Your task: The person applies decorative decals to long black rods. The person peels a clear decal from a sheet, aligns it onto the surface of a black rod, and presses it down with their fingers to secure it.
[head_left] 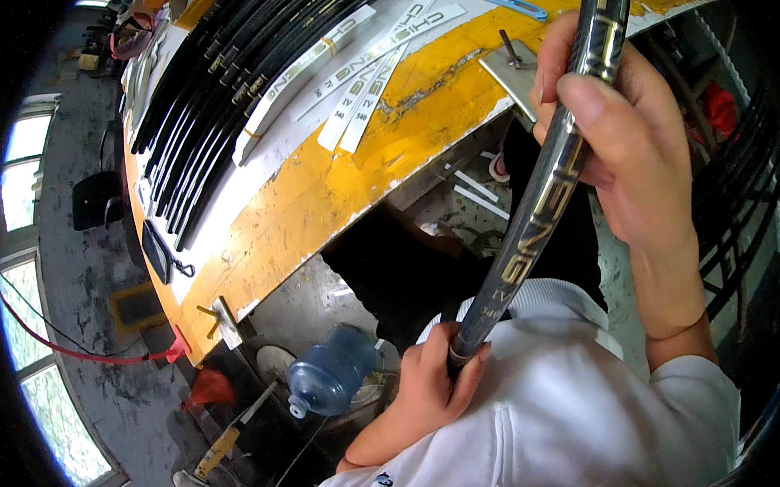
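A glossy black rod point(516, 253) with gold lettering slants across my body, its upper end running out of the top of the view. My left hand point(432, 380) is closed around its lower end, close to my white top. Higher up, my right hand point(629, 145) grips the same rod, the thumb lying across its front and the fingers curled behind it. On the yellow table point(323, 175) to the left, several similar black rods point(214, 79) lie side by side. Printed white strips point(362, 94) lie next to them, some in a banded bundle point(297, 78).
Blue-handled snips point(509, 3) lie at the table's far edge. A small metal plate point(510, 75) juts from its near edge, and a clamp point(221, 323) sits at the left corner. Below stand a blue water jug point(332, 371) and a hammer-like tool point(220, 449). Dark coils hang right.
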A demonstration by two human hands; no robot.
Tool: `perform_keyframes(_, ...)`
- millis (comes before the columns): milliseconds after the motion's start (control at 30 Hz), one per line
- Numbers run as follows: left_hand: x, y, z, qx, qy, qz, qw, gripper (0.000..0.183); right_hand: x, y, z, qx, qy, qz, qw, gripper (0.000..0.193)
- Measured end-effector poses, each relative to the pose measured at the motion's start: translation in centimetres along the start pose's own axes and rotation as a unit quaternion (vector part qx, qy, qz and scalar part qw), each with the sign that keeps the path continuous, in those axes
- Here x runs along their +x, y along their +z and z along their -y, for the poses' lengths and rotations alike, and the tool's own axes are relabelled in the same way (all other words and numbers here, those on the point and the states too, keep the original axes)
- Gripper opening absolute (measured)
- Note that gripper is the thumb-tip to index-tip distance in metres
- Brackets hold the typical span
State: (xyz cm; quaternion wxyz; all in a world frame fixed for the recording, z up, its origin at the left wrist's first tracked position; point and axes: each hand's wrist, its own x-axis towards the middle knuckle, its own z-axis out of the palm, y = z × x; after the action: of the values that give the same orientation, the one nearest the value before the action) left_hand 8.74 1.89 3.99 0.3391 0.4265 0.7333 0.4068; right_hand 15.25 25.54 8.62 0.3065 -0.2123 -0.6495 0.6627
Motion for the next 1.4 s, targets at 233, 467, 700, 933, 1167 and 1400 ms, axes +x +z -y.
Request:
perform_keyframes(233,1.6,0.3,-0.7,0.024,0.023,-0.033,0.999,0.023,-3.3,3.1,-2.5,0.028,0.084,0.087,0.992,0.014)
perform_keyframes(467,2.1,0.4,-0.2,0.046,0.030,-0.054,0.997,0.025,-4.5,4.0,-4.8,-0.083,0.054,0.119,0.988,0.023)
perform_keyframes(700,1.6,0.2,0.1,0.045,0.020,-0.046,0.998,0.022,-1.7,1.9,-3.3,-0.062,0.045,0.099,0.992,0.022)
perform_keyframes(933,-0.3,-0.2,1.6,0.040,-0.018,-0.039,0.998,0.021,3.4,-1.5,-0.2,-0.121,-0.041,-0.017,0.992,0.021)
perform_keyframes(1167,-1.8,-0.3,3.7,0.038,0.006,-0.061,0.997,0.022,5.6,-3.1,3.5,0.019,-0.010,-0.028,0.999,0.027)
perform_keyframes(1400,-2.1,-0.5,4.0,-0.020,0.004,-0.042,0.999,0.022,5.0,-2.4,4.7,0.043,-0.034,-0.025,0.998,0.026)
